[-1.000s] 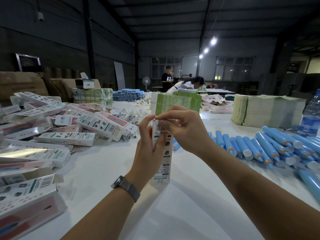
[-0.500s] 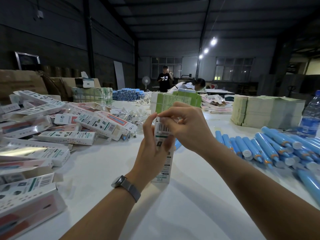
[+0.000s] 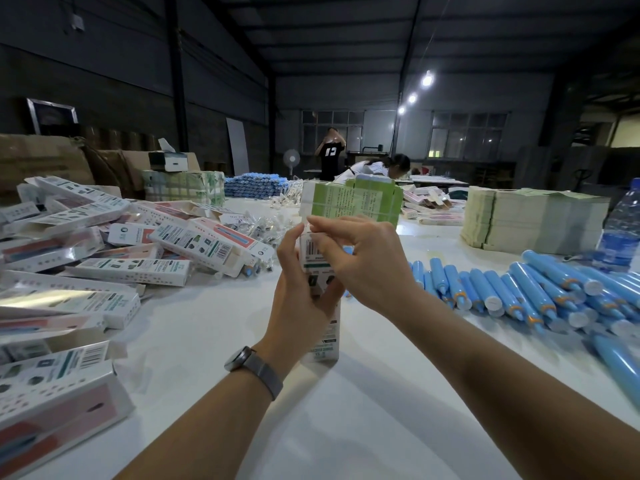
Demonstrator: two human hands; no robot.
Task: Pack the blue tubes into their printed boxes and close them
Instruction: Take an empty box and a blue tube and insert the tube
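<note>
1. A tall printed box [image 3: 320, 336] stands upright on its end near the middle of the white table [image 3: 363, 410], its barcode side facing the viewer. What is inside it cannot be seen.
2. The left hand [image 3: 298, 299], with a watch [image 3: 254, 368] on its wrist, wraps around the middle of the box and grips it.
3. The right hand [image 3: 360, 261] is at the top of the box, with its thumb and fingers pinching the top flap.
4. Loose blue tubes [image 3: 519, 292] lie in a row on the table to the right, near the box but apart from it.
5. A heap of more printed boxes [image 3: 131, 251] lies to the left, some with open ends.
6. Farther back are a green bundle [image 3: 353, 202] just beyond the hands and a stack of flat paper [image 3: 533, 220] far right.
7. A water bottle [image 3: 621, 230] stands at the right edge.
</note>
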